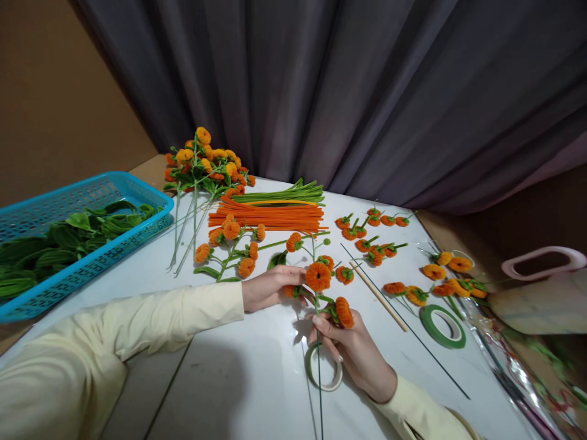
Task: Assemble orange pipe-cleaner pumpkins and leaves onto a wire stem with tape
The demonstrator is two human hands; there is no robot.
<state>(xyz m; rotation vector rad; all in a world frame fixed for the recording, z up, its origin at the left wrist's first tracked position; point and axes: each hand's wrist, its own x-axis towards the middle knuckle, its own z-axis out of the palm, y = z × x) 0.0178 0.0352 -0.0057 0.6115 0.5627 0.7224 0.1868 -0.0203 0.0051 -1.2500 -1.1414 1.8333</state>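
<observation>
Between my hands stands a spray of orange pipe-cleaner flowers (pixel 318 277) on a thin dark wire stem, which runs down toward me. My right hand (pixel 360 351) pinches this stem below the flowers, beside an orange side bloom (pixel 343 312) with a green base. A roll of green floral tape (pixel 338 377) is at the right fingers; whether it hangs or rests on the table I cannot tell. My left hand (pixel 270 286) closes on the spray's left side by a small orange bloom (pixel 290 291). Its fingertips are partly hidden by the flowers.
A blue basket (pixel 105 241) of green leaves stands left. Finished-looking flower stems (pixel 206 159) lie behind. Orange pipe cleaners (pixel 270 217) and green ones (pixel 284 194) lie mid-table. Loose flower heads (pixel 373 256), a wooden stick (pixel 380 297) and another tape roll (pixel 428 321) are right.
</observation>
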